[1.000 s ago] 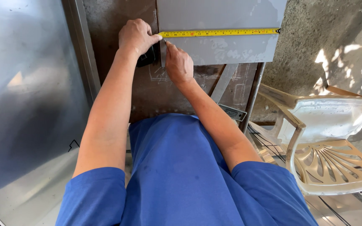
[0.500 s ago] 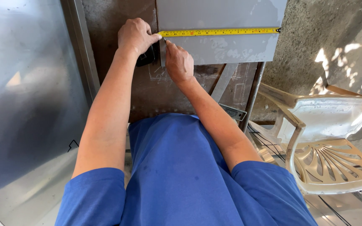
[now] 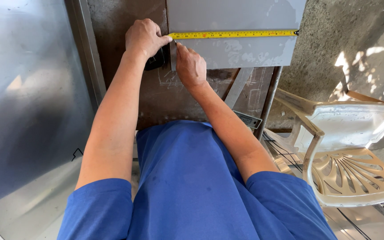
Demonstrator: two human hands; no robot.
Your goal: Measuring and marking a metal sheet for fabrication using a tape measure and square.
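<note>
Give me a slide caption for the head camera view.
Left hand pins yellow tape measure across grey metal sheet; right hand marks beside it.

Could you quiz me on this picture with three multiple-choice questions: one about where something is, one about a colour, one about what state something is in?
1. Where does the plastic chair stand?
A. To the person's right
B. To the person's left
C. On top of the grey panel

2. What colour is the tape measure blade?
A. Red
B. Yellow
C. White

3. In what state is the tape?
A. Rolled up inside its case
B. Lying in a loose coil
C. Drawn out straight across the grey panel

Answers:
1. A, the chair fills the right side of the view, past the right arm.
2. B, the strip is yellow with dark marks.
3. C, it runs from the left hand to the panel's far edge, where its end hooks on, while the right hand points at the blade near the left hand.
</note>
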